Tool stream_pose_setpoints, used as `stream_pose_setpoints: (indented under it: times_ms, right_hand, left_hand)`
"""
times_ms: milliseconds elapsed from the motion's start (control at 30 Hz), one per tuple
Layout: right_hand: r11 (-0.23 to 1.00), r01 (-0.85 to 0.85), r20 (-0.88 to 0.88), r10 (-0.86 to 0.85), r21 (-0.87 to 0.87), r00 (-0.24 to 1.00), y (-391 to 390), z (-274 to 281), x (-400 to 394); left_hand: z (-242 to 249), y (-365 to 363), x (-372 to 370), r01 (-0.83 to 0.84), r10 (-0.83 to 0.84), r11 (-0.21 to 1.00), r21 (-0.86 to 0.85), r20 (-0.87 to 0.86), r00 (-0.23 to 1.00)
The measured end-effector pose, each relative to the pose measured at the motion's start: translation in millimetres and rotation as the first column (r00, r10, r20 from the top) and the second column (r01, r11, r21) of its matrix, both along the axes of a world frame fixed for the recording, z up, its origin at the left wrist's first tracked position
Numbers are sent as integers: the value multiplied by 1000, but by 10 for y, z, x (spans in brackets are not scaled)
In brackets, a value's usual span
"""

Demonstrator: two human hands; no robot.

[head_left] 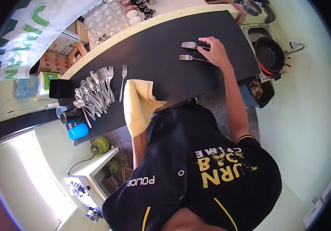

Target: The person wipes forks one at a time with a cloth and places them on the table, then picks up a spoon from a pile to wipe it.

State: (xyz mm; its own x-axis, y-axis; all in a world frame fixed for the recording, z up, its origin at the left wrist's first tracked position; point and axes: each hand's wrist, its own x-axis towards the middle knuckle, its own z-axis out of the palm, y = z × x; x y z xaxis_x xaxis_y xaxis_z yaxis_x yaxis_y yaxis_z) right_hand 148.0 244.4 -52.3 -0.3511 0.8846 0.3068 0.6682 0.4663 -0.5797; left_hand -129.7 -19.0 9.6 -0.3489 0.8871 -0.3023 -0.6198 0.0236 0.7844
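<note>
A yellow cloth (pixel 136 109) is draped over my left hand (pixel 154 98), hiding nearly all of its fingers. Just left of the cloth, a single fork (pixel 123 82) lies on the black tabletop (pixel 154 54). My right hand (pixel 213 52) is over the table's right part, thumb and fingers apart, at the handles of some stacked forks (pixel 189 45). Below these lies another fork (pixel 186 57), its handle reaching toward my right wrist. A large pile of spoons and forks (pixel 94 90) covers the table's left part.
A blue cup (pixel 78 131) and a dark mug (pixel 71 115) are at the left end. Glasses (pixel 105 21) and cups stand beyond the far edge. On the right, a black pan (pixel 269 54) rests over the sink (pixel 256 32), above a dark bin (pixel 263 92).
</note>
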Motion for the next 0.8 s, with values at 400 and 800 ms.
stream_pose_setpoints:
  times_ms: [400, 800]
  right_hand:
    - [983, -85, 241, 123, -165, 963, 225, 25, 145]
    - [973, -72, 54, 86, -219, 995, 376, -79, 44]
  left_hand:
    - [-166, -4, 30, -7, 8, 1000, 30, -26, 1000]
    - [-25, -69, 94, -59, 59, 998, -2, 42, 997]
